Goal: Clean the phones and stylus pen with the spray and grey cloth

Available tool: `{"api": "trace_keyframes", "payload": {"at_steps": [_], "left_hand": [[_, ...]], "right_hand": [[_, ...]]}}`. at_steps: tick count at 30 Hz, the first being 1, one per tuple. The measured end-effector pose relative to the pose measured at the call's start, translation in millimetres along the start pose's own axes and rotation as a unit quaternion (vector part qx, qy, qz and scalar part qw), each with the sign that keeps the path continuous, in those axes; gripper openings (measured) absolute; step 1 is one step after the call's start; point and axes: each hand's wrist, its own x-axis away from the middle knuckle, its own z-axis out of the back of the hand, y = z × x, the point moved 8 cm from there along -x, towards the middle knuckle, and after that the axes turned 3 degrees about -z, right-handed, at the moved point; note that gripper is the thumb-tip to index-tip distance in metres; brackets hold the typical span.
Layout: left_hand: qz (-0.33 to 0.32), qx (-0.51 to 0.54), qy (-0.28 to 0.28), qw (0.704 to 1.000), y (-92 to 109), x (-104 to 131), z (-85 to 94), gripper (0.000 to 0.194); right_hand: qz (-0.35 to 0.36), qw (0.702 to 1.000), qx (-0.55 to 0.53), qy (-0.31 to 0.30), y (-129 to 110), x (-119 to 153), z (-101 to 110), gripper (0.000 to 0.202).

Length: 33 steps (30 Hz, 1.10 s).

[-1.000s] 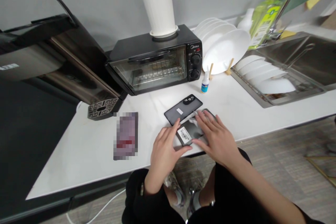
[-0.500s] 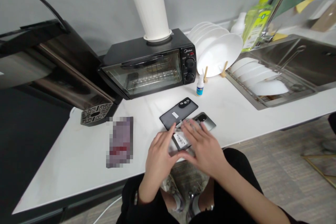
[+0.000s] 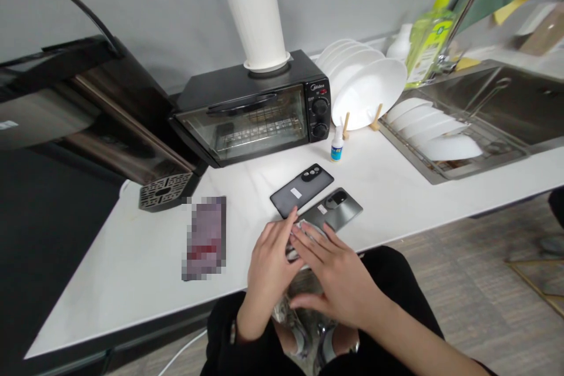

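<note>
A grey phone (image 3: 347,210) lies back side up near the counter's front edge, its near end hidden by my hands. My left hand (image 3: 269,264) holds that near end, fingers together along its left side and thumb below. Over the same end, my right hand (image 3: 341,276) presses a crumpled white wipe (image 3: 318,229) down with its fingertips, its thumb held apart. Just behind lies a dark phone (image 3: 304,190) with a small white label, untouched. A small white and blue bottle (image 3: 337,145) stands upright behind the phones.
A blurred-out flat item (image 3: 206,238) lies left of my hands. Behind are a toaster oven (image 3: 255,123) with a white cup (image 3: 258,23) on top, and white plates (image 3: 370,94) in a rack. A black appliance (image 3: 165,191) stands left, a sink (image 3: 440,178) right.
My right hand has slid with the wipe toward me and slightly left, uncovering more of the grey phone and hiding its barcode label. Its thumb has parted from my left thumb.
</note>
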Motion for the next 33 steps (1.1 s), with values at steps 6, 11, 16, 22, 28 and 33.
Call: {"api": "trace_keyframes", "payload": {"at_steps": [6,11,16,22,28,33], "left_hand": [[-0.009,0.010,0.012,1.000,2,1,0.3,0.104],[-0.008,0.003,0.003,1.000,1,2,0.3,0.099],[-0.001,0.008,0.014,1.000,3,2,2.3,0.107],[-0.006,-0.001,0.017,1.000,3,1,1.9,0.102],[0.000,0.004,0.006,1.000,0,1,0.7,0.103],[0.000,0.005,0.019,1.000,0,1,1.2,0.101]], "right_hand": [[-0.117,0.988,0.075,0.063,49,-4,19,0.084],[-0.013,0.999,0.008,0.033,-3,-7,-3,0.096],[-0.087,0.993,0.055,0.053,46,19,17,0.093],[-0.064,0.995,0.050,0.052,35,-7,9,0.100],[-0.032,0.999,0.038,0.016,30,15,13,0.088],[-0.111,0.988,0.072,0.074,55,0,17,0.094]]}}
